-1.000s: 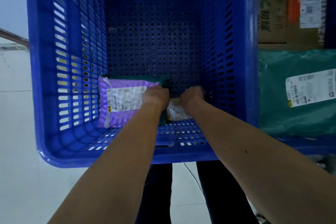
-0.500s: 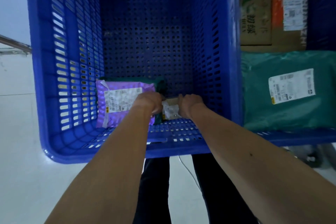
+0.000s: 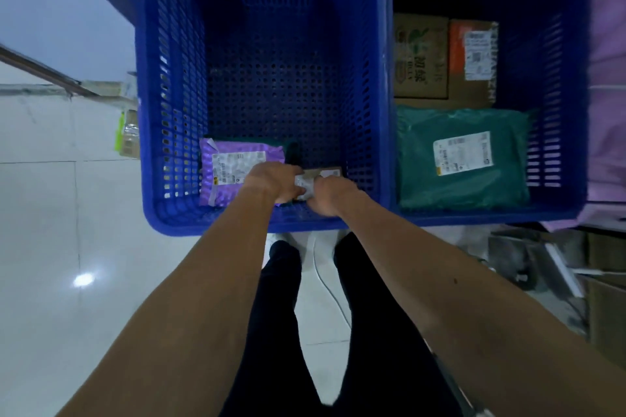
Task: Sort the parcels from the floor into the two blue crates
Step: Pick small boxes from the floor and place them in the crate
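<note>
Over the last second both my arms have drawn back toward the near wall of the left crate (image 3: 176,218), and the small parcel (image 3: 321,174) has come down with them onto the crate floor. I judge this one as good as sorted, with only the letting go left. My left grip (image 3: 274,183) is curled and pinches the parcel's white-labelled end. My right grip (image 3: 333,196) is curled at the other end, but its fingers are hidden, so I cannot tell whether it clamps or merely touches. The parcel lies between the two grips and just past them at 12 o'clock. The purple parcel (image 3: 230,166) is at 9 o'clock, touching my left grip. The right crate (image 3: 474,215), with its green parcel (image 3: 464,159), stands at 3 o'clock.
</note>
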